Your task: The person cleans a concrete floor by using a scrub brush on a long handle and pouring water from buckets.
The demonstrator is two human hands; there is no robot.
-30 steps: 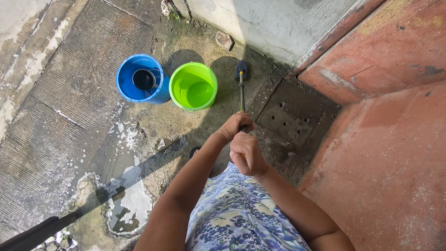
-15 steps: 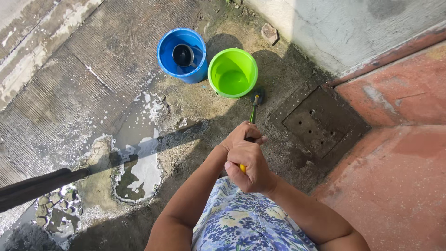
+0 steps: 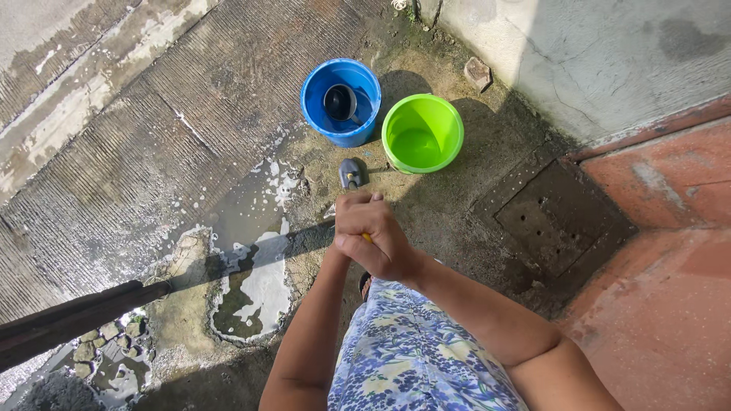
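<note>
Head view shows my right hand [image 3: 377, 242] wrapped around the brush [image 3: 349, 173] handle, my left hand mostly hidden beneath it, grip unclear. Its head rests on wet concrete near the blue bucket [image 3: 340, 101] and green bucket [image 3: 422, 134].

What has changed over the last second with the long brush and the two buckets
The brush head swept from the wall corner, right of the green bucket, across to the wet ground below the blue bucket. The right hand and left hand kept gripping the handle, swinging left. Both buckets and the drain cover stayed put.
</note>
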